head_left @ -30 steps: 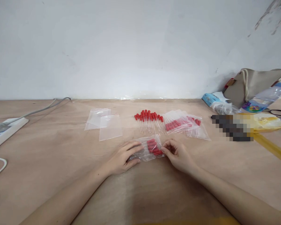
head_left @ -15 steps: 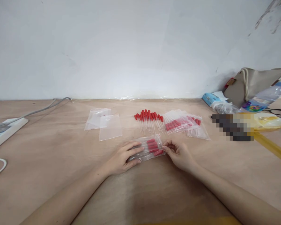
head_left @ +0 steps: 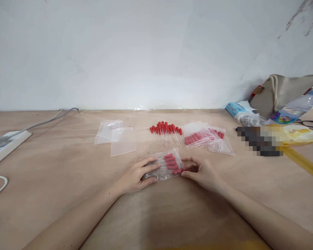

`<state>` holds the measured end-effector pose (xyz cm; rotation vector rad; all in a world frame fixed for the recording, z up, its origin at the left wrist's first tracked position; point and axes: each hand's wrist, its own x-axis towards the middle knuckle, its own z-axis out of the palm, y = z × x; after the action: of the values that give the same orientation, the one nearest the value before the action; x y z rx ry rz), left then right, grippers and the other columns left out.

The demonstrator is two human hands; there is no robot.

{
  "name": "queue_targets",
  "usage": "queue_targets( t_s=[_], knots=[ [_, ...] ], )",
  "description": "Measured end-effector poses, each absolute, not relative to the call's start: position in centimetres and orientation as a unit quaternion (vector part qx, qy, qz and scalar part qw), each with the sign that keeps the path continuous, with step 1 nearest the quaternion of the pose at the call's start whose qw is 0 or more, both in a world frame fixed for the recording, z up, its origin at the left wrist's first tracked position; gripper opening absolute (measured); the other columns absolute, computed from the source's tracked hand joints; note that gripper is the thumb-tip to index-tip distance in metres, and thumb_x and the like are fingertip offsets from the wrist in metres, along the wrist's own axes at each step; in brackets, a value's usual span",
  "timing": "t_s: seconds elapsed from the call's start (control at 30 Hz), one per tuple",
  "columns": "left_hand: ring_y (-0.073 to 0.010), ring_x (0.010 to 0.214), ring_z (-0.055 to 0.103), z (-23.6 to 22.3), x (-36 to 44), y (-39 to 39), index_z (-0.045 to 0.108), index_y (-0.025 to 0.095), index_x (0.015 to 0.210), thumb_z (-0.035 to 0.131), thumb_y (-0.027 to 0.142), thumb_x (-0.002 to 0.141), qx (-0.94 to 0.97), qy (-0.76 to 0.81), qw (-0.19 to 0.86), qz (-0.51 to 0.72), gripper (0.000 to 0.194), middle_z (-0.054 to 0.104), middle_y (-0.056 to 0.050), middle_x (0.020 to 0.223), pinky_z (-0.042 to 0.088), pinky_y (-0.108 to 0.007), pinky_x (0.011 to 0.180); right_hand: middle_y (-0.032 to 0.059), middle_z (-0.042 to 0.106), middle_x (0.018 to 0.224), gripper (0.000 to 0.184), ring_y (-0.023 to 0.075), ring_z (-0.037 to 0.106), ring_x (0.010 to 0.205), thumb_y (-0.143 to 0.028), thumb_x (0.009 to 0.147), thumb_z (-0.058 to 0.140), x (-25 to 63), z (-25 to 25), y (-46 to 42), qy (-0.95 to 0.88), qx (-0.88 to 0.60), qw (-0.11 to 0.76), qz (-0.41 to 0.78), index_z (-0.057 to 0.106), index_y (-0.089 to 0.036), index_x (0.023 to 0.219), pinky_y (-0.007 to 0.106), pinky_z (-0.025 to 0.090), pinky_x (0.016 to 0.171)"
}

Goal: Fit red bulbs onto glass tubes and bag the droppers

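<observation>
A clear zip-lock bag [head_left: 163,172] lies in front of me with several red-bulbed droppers [head_left: 170,162] inside, their bulbs toward the right. My left hand [head_left: 141,173] is on the bag's left end, fingers over its top and thumb along the near edge. At the bag's right edge, my right hand [head_left: 198,172] grips the open-end side near the lowest bulb, thumb and fingers close together. Behind the bag is a loose pile of red-bulbed droppers [head_left: 165,128]. Filled bags of droppers [head_left: 198,137] overlap to the right of that pile.
Flat unfilled zip-lock bags [head_left: 123,144] lie at the left back. A power strip [head_left: 9,146] with a grey cable is at far left. On the right are a tissue pack [head_left: 234,109], a beige bag [head_left: 289,93], a plastic bottle [head_left: 299,106] and a yellow package [head_left: 299,135].
My right hand has shifted down slightly along the bag's right edge, its thumb now lower. The droppers in the bag have moved a little and spread out. My left hand stays put.
</observation>
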<state>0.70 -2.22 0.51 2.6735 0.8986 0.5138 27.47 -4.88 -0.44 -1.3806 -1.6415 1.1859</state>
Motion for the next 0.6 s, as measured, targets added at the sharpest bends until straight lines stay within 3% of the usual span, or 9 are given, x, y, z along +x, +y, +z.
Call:
queue_targets(
  t_s=[0.2,0.4,0.6],
  knots=[
    [-0.0241,0.119,0.041,0.5,0.6,-2.2,0.048,0.025,0.124,0.048,0.042,0.083,0.928,0.312,0.125,0.159,0.045,0.045,-0.008,0.13,0.036,-0.042,0.098,-0.002,0.064,0.07,0.039,0.0149,0.059,0.064,-0.03,0.068,0.064,27.8,-1.2,-4.4,-0.674,-0.538,0.348,0.367,0.056,-0.022,0.106,0.029,0.048,0.061],
    [-0.0242,0.12,0.04,0.3,0.5,-2.1,0.047,0.026,0.124,0.049,0.042,0.083,0.929,0.312,0.12,0.159,0.045,0.044,-0.008,0.131,0.036,-0.043,0.098,-0.0022,0.059,0.067,0.035,0.0119,0.054,0.059,-0.027,0.069,0.062,28.0,-0.6,-3.9,-0.709,-0.494,0.342,0.368,0.056,-0.02,0.103,0.025,0.045,0.055],
    [-0.0239,0.12,0.04,0.5,0.6,-2.2,0.047,0.025,0.124,0.049,0.042,0.083,0.93,0.307,0.124,0.16,0.045,0.044,-0.008,0.13,0.036,-0.042,0.098,-0.0005,0.061,0.06,0.021,0.0108,0.052,0.053,-0.036,0.064,0.066,28.0,-0.4,-3.9,-0.668,-0.548,0.298,0.406,0.064,-0.017,0.074,0.022,0.04,0.049]
  ],
)
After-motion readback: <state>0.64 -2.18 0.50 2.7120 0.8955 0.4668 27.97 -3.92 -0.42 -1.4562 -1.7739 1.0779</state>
